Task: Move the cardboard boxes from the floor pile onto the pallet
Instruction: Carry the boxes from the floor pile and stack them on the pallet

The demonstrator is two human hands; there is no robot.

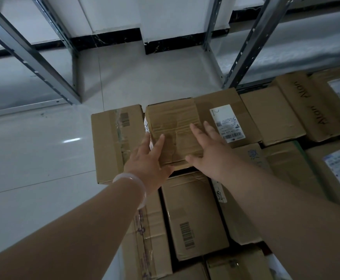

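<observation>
Glossy white floor tiles (pixel 33 158) and grey metal shelving (pixel 246 43) bordered rows of brown cardboard cartons (pixel 193 217). One small tape-wrapped brown cardboard box (pixel 173 126) sat atop those rows; left hand (pixel 151 158) and right hand (pixel 211 150), fingers straight, rested flat on its near corners.

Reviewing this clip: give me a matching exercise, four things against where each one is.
Things:
1. small taped box
2. bracelet
3. Alon box
4. metal rack

Places:
A. on the left wrist
B. at the right of the stack
C. touched by the left hand and the right hand
D. standing on the tiled floor

Pairs: 1-C, 2-A, 3-B, 4-D
</observation>
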